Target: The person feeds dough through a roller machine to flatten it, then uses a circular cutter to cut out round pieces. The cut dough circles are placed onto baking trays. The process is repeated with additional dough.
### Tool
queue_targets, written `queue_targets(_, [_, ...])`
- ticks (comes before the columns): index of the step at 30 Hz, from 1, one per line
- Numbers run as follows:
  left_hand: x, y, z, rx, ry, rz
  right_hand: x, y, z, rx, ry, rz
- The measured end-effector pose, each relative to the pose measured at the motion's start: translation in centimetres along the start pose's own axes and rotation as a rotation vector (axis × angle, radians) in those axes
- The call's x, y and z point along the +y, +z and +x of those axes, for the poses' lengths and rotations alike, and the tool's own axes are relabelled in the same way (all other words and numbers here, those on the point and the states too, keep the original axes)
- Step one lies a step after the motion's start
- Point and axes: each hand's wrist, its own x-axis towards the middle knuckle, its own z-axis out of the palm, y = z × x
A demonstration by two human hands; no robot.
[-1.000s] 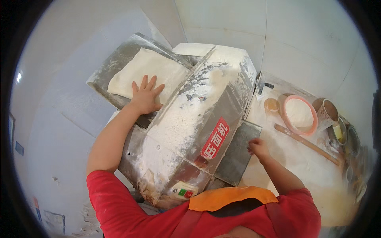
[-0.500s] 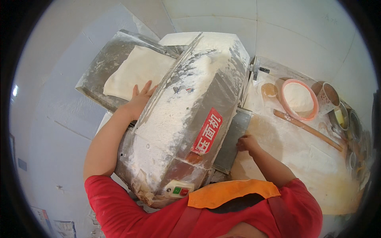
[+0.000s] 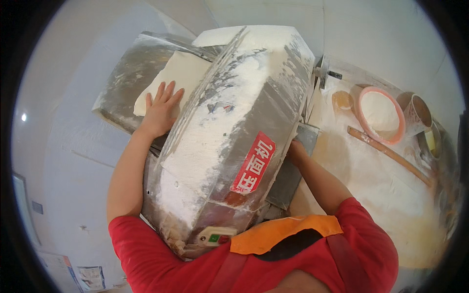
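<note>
So, the left hand (image 3: 162,108) is spread wide, fingers fanned on a pale dough sheet (image 3: 184,68), which sits under and just beyond them on a metal tray (image 3: 128,66). Right hand (image 3: 294,150) is partly tucked behind the machine's edge, so I can't tell what its fingers are doing. Labels: there's a red sticker (image 3: 256,162) with big, legible white characters just left of the right hand, plus a small switch plate (image 3: 217,237) with green and red buttons, nearer the body than either hand. Printed sheets (image 3: 92,277) on the wall, well below and left of the left hand, are too small to read. Biggest thing in the way is the floury metal machine (image 3: 273,115) between both hands, covering the dough's right edge. Right of the right hand: a wooden rod (image 3: 388,155), then a pink-rimmed bowl (image 3: 360,111) of white powder further up.
</note>
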Motion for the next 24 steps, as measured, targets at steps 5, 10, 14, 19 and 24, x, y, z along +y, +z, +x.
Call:
queue_targets(5, [-0.6, 2.2, 2.0, -0.084, 0.067, 0.17, 2.1, -1.4, 3.3, 0.047, -0.11, 0.003])
queue_targets(10, [0.3, 3.3, 3.7, -0.224, 0.001, 0.202, 0.0, -0.1, -1.3, 0.371, -0.226, -0.514])
queue_targets(14, [2.3, 1.4, 4.2, -0.212, 0.003, -0.053, -0.4, -2.1, -2.9, 0.491, -0.289, -0.573])
queue_targets(19, [7.1, -2.4, 2.4, -0.276, -0.272, -1.098, -0.6, -4.5, -4.5, 0.511, -0.32, -0.495])
queue_targets(24, [2.9, -6.3, -3.5, 0.233, -0.348, -0.654, -1.3, -7.1, -7.7, 0.509, -0.311, -0.506])
